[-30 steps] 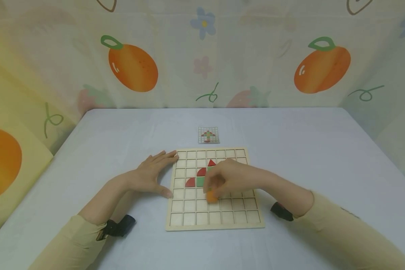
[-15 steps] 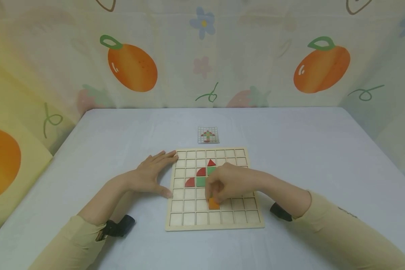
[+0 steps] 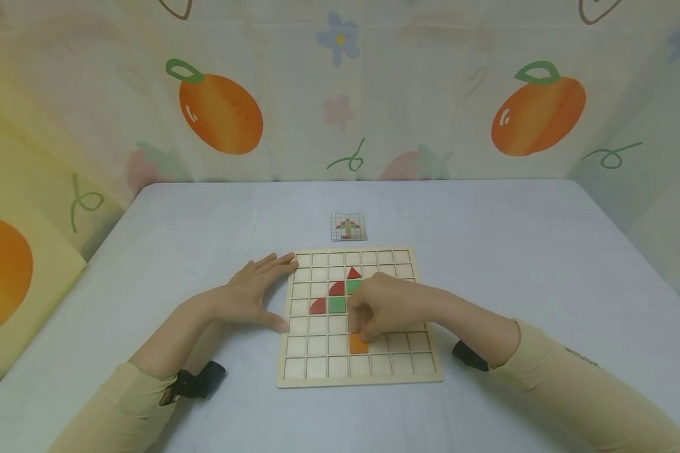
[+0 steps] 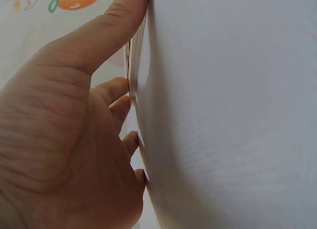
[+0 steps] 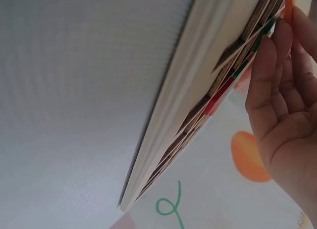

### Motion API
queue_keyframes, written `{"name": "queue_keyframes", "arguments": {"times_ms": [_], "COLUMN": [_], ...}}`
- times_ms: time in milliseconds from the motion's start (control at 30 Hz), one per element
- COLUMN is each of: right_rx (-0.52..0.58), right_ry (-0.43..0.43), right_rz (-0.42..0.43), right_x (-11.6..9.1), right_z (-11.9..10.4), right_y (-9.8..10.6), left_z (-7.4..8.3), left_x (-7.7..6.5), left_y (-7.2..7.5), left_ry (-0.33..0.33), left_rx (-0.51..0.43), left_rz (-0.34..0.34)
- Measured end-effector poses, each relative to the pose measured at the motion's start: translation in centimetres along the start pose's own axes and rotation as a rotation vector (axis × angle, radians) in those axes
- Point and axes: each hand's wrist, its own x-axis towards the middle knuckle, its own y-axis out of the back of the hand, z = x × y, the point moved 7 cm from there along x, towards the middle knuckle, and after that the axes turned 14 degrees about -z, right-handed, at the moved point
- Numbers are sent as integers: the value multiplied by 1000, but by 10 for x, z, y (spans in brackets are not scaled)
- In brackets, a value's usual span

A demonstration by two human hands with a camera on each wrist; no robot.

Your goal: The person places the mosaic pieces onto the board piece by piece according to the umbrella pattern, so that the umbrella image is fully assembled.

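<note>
My right hand (image 3: 388,305) pinches an orange square tile (image 3: 359,345) between thumb and fingers, over a cell near the front of the wooden grid board (image 3: 317,367). In the right wrist view the orange tile (image 5: 290,5) shows edge-on at the fingertips. Set in the board are a red triangle (image 3: 354,273), a green tile (image 3: 337,305) and a second green tile (image 3: 354,287) partly behind the hand, plus red quarter-rounds (image 3: 317,306). The left hand (image 3: 255,292) lies spread at the board's left side, thumb and fingertips against its edge.
Behind the board lies a small pattern card (image 3: 348,227) with a red and green figure on a grid. A white cloth (image 3: 487,233) covers the table. Fruit-print curtains (image 3: 294,82) hang at the back and sides. Both wrists wear dark cameras (image 3: 204,379).
The right hand has moved slightly toward the board's front with the orange tile, which now sits flatter over a front-row cell. My left hand stays put.
</note>
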Motion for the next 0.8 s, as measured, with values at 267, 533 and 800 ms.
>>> {"name": "queue_keyframes", "arguments": {"times_ms": [267, 533, 800], "right_rx": [7, -6, -8], "right_ry": [13, 22, 36], "right_rz": [3, 5, 14], "right_x": [-1, -1, -4], "right_z": [0, -1, -1], "right_y": [1, 2, 6], "left_z": [-1, -1, -2], "left_x": [0, 0, 0], "left_y": [0, 0, -1], "left_ry": [-4, -4, -1], "left_rx": [-5, -2, 1], "left_rz": [0, 4, 2]}}
